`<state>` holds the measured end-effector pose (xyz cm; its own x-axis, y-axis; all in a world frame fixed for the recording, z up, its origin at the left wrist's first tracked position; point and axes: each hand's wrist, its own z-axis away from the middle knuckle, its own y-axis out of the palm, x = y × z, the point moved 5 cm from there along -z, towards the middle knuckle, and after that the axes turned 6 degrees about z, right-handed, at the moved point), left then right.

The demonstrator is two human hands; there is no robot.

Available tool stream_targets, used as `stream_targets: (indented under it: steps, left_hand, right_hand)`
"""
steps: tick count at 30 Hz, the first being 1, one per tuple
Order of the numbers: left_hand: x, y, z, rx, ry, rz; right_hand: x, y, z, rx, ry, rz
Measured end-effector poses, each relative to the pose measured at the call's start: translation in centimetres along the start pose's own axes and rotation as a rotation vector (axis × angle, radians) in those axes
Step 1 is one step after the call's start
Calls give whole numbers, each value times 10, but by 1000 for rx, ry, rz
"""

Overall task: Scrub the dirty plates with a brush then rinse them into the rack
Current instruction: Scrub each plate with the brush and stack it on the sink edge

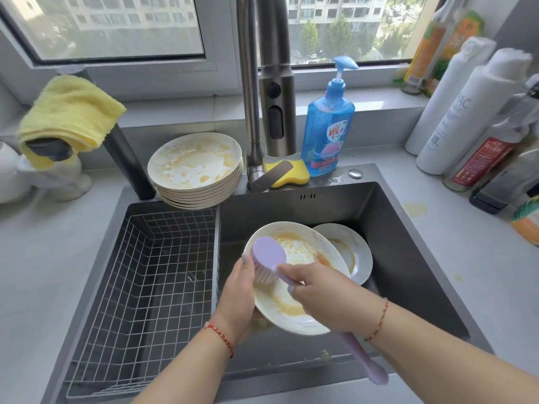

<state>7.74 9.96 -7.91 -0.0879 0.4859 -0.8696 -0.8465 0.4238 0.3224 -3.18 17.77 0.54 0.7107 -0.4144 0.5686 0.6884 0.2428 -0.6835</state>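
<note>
Both your hands are at work low in the middle of the view, forearms reaching in from the bottom edge.

Your left hand (239,290) comes up from the lower left, palm turned inward, its fingers cupping the rim of the plate (294,287) and holding it tilted; a red cord bracelet circles that wrist. Your right hand (320,293) crosses in from the lower right, knuckles up, fingers curled round the handle of the brush (269,253), forefinger stretched along the neck. A thin red cord sits on that wrist too.
</note>
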Motion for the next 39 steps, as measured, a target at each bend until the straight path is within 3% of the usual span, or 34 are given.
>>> stream_targets:
  steps: [3,5,7,10,12,16,18,23,26,29,33,39]
  left_hand:
    - [-1,2,1,29,-11,-39]
    - [-2,0,1,10,-1,-50]
    - [-4,-6,0,-47,34,-45]
    - [-10,-12,0,-132,111,-96]
    - [-16,-12,2,-157,168,-159]
    - [-24,-4,7,-133,277,-279]
    - [-26,-3,9,-129,304,-294]
    - [-34,2,11,-97,310,-262]
    - [-32,9,11,-50,277,-236]
    - [-33,9,10,-67,262,-202]
    - [-39,6,9,-89,294,-229]
    - [-34,9,10,-53,268,-220]
  right_hand:
    - [-13,-17,-13,-115,57,133]
    - [-23,-29,-16,-154,94,370]
    - [-33,-34,-10,-74,115,671]
    - [-44,-26,4,185,116,945]
    - [-43,-16,16,334,96,949]
    - [-24,-7,35,445,-15,635]
    - [-21,-17,39,440,2,566]
    - [-28,-25,28,413,148,977]
    - [-30,-36,24,237,190,1243]
    - [-26,-39,24,135,149,1304]
    - [-27,-23,33,419,81,1084]
    - [1,-25,38,327,-38,435]
